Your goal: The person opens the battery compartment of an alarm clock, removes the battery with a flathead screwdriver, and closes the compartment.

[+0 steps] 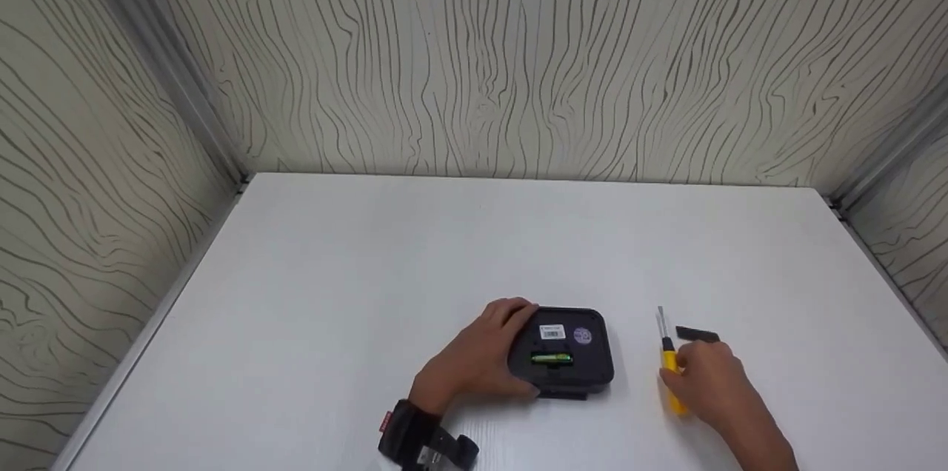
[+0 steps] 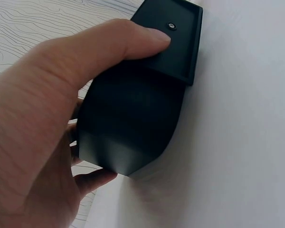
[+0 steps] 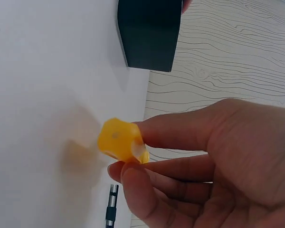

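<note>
My left hand grips the left side of a black box-shaped device, fingers over its far edge and thumb along its near edge. On its upward face are a white barcode label, a round sticker and a slot with a green battery in it. The left wrist view shows my thumb on a black flange with a small screw. To the right, my right hand pinches the yellow handle of a screwdriver, its metal shaft pointing away from me.
A small dark strip lies on the white table just beyond my right hand. Wood-patterned panels stand behind the table and at both sides.
</note>
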Demonstrator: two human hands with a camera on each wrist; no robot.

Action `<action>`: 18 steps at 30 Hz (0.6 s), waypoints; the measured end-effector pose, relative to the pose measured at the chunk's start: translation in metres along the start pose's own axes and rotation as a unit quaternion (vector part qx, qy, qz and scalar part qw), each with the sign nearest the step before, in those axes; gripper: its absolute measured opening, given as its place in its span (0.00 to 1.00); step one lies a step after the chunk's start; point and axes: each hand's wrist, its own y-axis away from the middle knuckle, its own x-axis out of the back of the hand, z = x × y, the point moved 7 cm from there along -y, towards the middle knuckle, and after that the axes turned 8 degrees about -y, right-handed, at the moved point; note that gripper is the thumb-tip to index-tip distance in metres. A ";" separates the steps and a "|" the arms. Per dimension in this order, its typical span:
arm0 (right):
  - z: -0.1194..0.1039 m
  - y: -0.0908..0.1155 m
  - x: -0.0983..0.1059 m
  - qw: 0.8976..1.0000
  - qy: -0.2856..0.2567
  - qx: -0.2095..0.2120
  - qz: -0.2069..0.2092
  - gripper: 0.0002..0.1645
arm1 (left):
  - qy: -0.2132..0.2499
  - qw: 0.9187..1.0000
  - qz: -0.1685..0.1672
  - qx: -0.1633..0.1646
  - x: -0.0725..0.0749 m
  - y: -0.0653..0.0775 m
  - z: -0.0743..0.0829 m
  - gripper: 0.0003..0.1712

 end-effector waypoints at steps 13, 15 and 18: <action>0.003 -0.004 -0.011 0.999 0.003 -0.023 -0.028 0.22 | -0.010 1.000 -0.003 0.000 0.001 0.000 0.002 0.59; 0.003 -0.004 -0.011 0.999 0.004 -0.026 -0.028 0.23 | -0.011 1.000 -0.003 0.000 0.001 0.000 0.001 0.59; 0.002 -0.005 -0.011 0.999 0.008 -0.032 -0.030 0.27 | -0.007 1.000 -0.001 -0.002 0.002 0.000 0.001 0.59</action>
